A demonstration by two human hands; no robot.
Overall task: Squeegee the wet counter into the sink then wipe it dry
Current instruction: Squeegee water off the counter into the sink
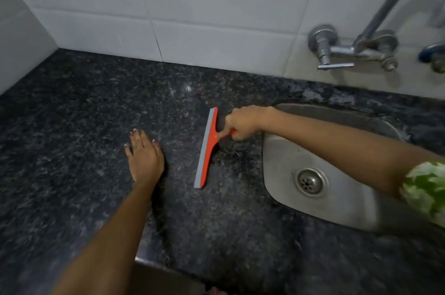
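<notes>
1. Red squeegee [207, 147] on the dark granite counter [84, 114], blade down, just left of the sink [284, 157].
2. Right hand [243, 122] clenched round its handle.
3. Left hand [144, 155] flat on the counter, fingers spread, holding nothing.
4. Steel sink basin: only a drain strainer [310, 181] visible inside.

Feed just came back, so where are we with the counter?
Done: nothing clearly finished. In hand: the right hand grips the red squeegee, blade on the counter left of the sink; the left hand rests flat. Droplets glisten beside the blade. Left: pushing water into the sink, then drying; no cloth in view.
</notes>
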